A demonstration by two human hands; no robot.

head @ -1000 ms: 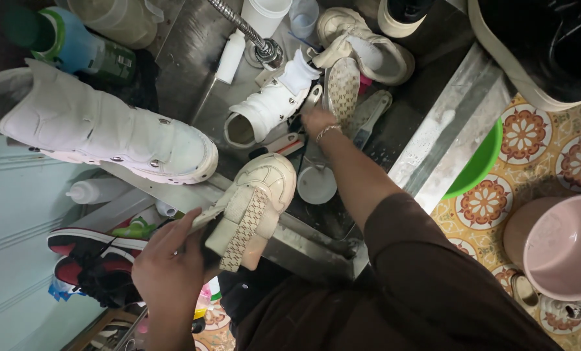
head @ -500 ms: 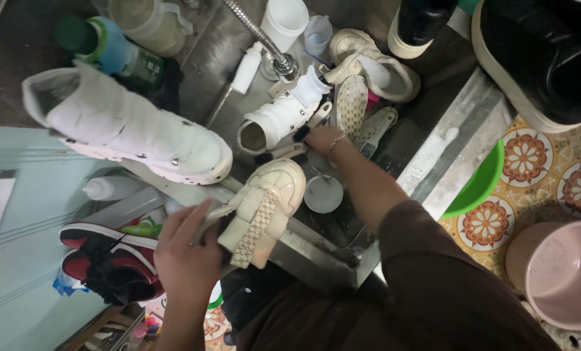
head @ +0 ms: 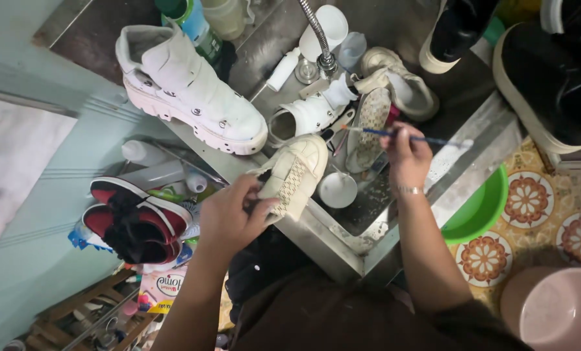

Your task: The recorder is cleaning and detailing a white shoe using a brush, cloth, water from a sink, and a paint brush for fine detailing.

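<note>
Sink: a stainless steel sink basin [head: 479, 140] fills the upper middle, its rim running down toward the person.
Tall boot: a white high-top boot with metal studs [head: 193, 91] lies on its side on the sink's left edge.
Dark shoes: black shoes with cream soles [head: 550, 71] stand at the top right, beside the basin.
Basins: a pink plastic basin [head: 556, 309] and a green plastic bowl [head: 482, 208] sit on the patterned floor tiles, right of the sink.
Red pair: red and black sneakers [head: 134, 221] lie left of the sink, below the boot.
Held shoe: a cream low-top sneaker with a woven side panel [head: 293, 175] is up over the sink's near rim, toe pointing away.
Left hand: the left hand [head: 228, 218] is closed around the heel end of the cream sneaker.
Right hand: the right hand [head: 404, 153] pinches a thin blue-handled brush [head: 401, 135], held level above the basin, just right of the sneaker.
</note>
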